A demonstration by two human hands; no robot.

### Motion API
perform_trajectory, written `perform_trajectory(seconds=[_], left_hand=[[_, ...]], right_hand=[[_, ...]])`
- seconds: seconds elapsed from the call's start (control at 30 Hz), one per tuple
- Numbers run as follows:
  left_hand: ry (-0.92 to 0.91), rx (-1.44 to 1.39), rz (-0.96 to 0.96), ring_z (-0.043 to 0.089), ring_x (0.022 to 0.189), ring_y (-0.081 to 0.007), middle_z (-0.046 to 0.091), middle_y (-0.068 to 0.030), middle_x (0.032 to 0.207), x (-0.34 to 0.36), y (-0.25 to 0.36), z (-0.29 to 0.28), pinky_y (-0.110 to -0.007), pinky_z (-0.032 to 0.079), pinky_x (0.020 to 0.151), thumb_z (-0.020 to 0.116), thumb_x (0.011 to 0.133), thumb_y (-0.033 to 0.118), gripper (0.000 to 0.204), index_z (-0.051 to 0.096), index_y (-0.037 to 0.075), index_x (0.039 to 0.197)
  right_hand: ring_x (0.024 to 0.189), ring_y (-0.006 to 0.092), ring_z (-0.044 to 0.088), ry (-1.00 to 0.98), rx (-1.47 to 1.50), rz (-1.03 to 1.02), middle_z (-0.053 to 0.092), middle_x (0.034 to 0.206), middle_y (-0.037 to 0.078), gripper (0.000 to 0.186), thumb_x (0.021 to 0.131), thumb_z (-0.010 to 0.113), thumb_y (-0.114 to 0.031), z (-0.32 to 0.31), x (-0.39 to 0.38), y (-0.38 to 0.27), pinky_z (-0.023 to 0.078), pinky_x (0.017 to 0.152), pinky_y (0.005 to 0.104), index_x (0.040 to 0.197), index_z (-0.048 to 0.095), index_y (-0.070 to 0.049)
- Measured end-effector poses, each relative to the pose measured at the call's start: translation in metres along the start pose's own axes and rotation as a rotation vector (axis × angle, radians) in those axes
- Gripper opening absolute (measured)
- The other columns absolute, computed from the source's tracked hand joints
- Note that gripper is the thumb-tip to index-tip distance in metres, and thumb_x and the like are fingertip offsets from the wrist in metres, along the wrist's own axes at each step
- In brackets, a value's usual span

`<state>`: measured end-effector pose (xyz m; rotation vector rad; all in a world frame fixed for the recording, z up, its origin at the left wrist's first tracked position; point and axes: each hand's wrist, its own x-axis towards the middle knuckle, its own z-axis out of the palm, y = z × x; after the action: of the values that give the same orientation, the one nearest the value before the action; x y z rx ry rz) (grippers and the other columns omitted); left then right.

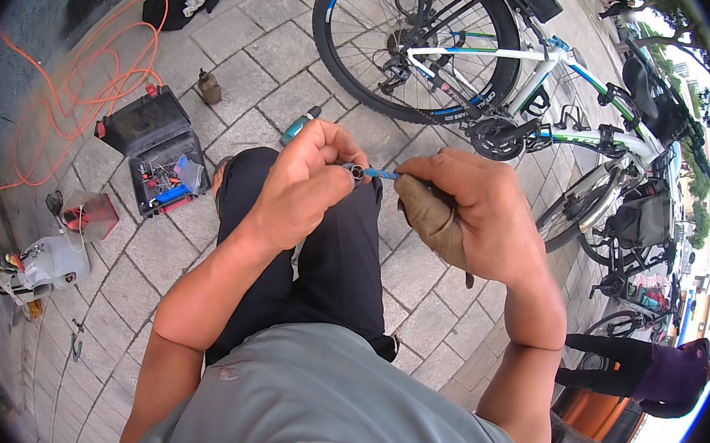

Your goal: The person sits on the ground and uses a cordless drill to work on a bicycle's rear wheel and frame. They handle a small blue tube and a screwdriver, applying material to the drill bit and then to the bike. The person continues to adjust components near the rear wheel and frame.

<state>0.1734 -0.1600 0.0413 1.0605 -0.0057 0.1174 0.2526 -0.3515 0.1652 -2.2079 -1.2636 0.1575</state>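
Above my knees, my left hand (293, 194) is closed, with thumb and fingers pinching a small round metal part (358, 172) that has a hole in its end. My right hand (492, 213) is closed too. Its fingertips hold a thin blue stick-like piece (383, 174), whose tip meets the metal part; I cannot tell whether it goes into the hole. A brown rag or worn glove piece (434, 220) is also bunched in my right hand, under the fingers. Just beyond my left hand, a teal tool or bottle (299, 126) lies on the paving.
An opened black toolbox (147, 122) with tools stands left of my knee, near a brown bottle (210, 88) and coiled orange hose (113, 96). A red container (92, 218) and white jug (60, 263) stand further left. A white bicycle (549, 69) is ahead right; a person (673, 376) is at right.
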Motion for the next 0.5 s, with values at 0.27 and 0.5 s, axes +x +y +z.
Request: perform_trajectory(seconds=[0.27,0.5], left_hand=[[0.039,-0.026,-0.116,0.057,0.096,-0.0123,0.063,-0.0124,0.11,0.001,0.009,0.005,-0.027,0.045,0.086,0.052,0.085,0.0,0.026,0.048,0.002,0.111],[0.062,-0.027,-0.141,0.056,0.106,-0.0159,0.062,-0.01,0.116,0.006,0.01,0.007,-0.029,0.041,0.098,0.048,0.077,0.001,0.033,0.052,0.003,0.109]], right_hand=[[0.064,0.0341,0.06,-0.114,-0.171,-0.113,0.059,0.074,0.009,0.017,0.08,0.078,-0.005,-0.016,0.017,0.001,0.046,0.056,0.0423,0.096,0.076,-0.005],[0.072,0.0353,0.066,-0.293,-0.343,-0.203,0.062,0.078,0.01,0.004,0.079,0.074,-0.007,-0.027,0.035,-0.004,0.051,0.061,0.046,0.081,0.071,-0.004]])
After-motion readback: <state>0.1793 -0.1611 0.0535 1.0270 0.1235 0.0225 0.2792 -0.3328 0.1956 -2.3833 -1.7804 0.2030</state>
